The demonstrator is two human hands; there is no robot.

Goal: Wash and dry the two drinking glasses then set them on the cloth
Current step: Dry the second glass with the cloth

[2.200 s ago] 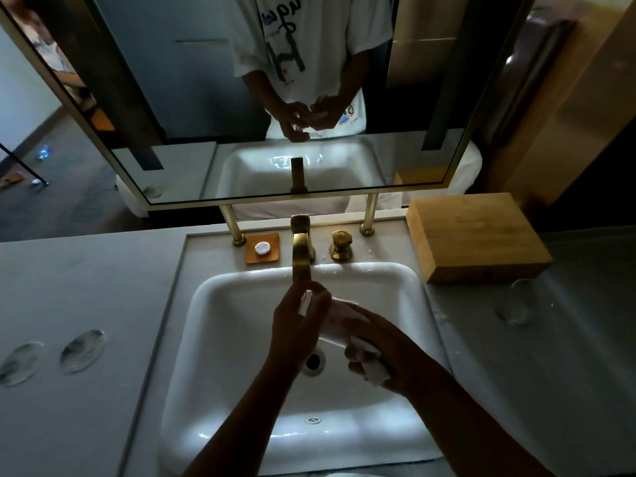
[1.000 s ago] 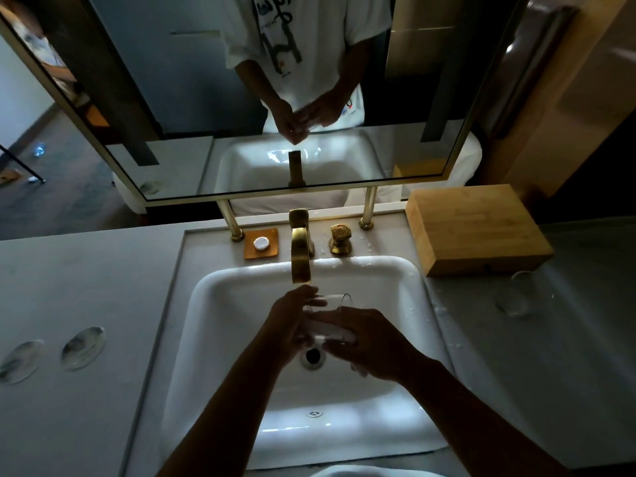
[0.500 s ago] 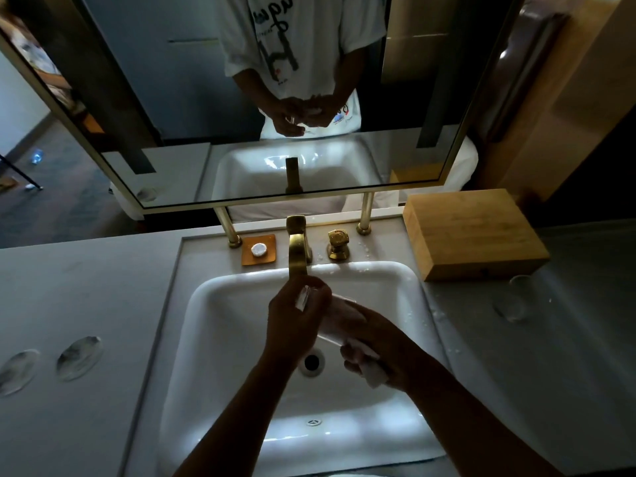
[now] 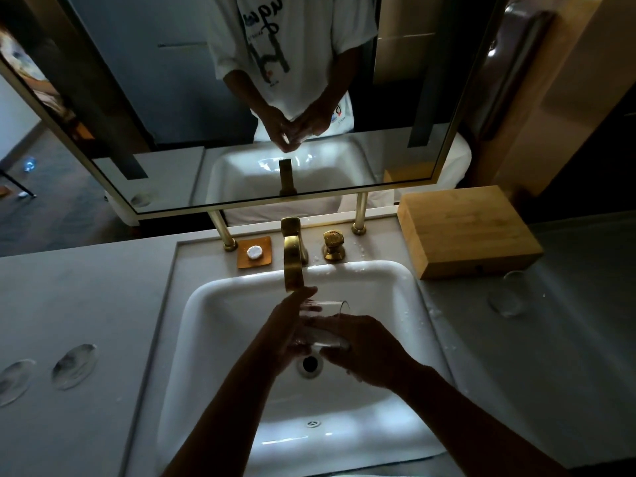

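Observation:
A clear drinking glass (image 4: 327, 308) is held roughly upright over the white sink (image 4: 220, 304), just below the gold faucet spout (image 4: 293, 266). My right hand (image 4: 364, 349) wraps around its lower body from the right. My left hand (image 4: 289, 325) holds its left side, fingers up at the rim. A second clear glass (image 4: 509, 294) stands on the grey counter to the right, in front of the wooden box. A sliver of white cloth (image 4: 361, 474) shows at the bottom edge.
A wooden box (image 4: 464, 228) sits on the counter right of the sink. A gold tap handle (image 4: 333, 245) and an orange soap dish (image 4: 254, 257) flank the faucet. Two round glass coasters (image 4: 74, 366) lie on the left counter. The drain (image 4: 310, 363) is under my hands. A mirror stands behind.
The glass went from tilted on its side half a second ago to roughly upright now, as one second ago. My hands keep turning it under the faucet.

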